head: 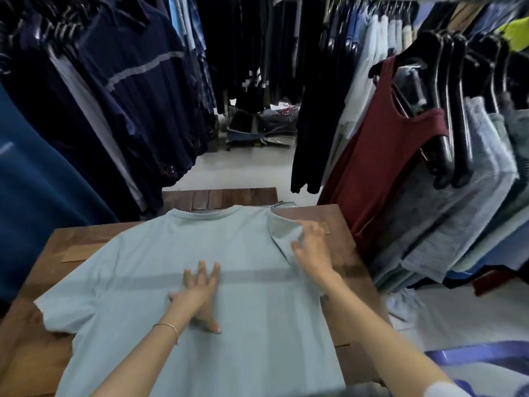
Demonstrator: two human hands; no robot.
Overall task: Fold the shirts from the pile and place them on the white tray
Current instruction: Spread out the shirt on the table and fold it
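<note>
Shirt, hem out of frame, under flat left hand, sleeve in pinch of right hand

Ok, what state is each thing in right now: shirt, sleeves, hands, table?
shirt: spread flat on the table, body unfolded.
right sleeve: turned in over the shirt, pinched.
left sleeve: lying out flat.
left hand: fingers straight, pressing the shirt.
right hand: pinching the right sleeve.
table: under the shirt.

— Mounted where?
— Worn on the head. Looked forward and down across the wooden table.
— How near?
— Sat close above the shirt, low in frame. Took in hanging clothes beyond, left and right, bowed by the wide lens.
</note>
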